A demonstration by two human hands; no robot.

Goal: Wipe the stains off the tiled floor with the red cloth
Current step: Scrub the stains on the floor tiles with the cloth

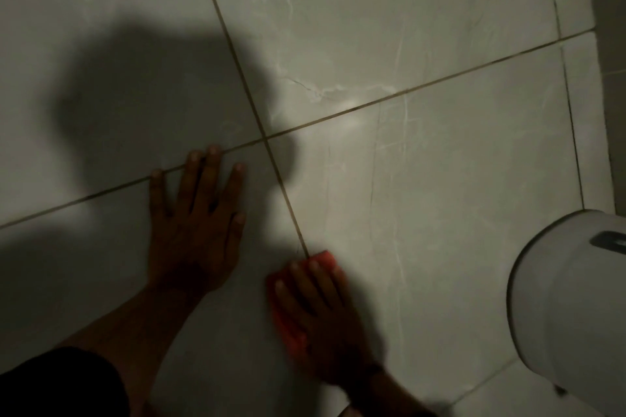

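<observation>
The floor is pale marbled tile (440,162) with dark grout lines that cross near the middle of the view. My right hand (321,318) lies flat on the red cloth (288,318) and presses it onto the floor beside a grout line; the cloth shows past my fingertips and along the hand's left side. My left hand (200,217) rests palm down on the tile with its fingers spread, the fingertips touching a grout line. The right hand is blurred. No stain is plain to see in the dim light.
A white rounded plastic container (572,308) stands at the lower right, close to my right hand. A grey wall (609,44) runs along the right edge. A large shadow (152,95) covers the left tiles. A dark sleeve (61,389) shows at the bottom left.
</observation>
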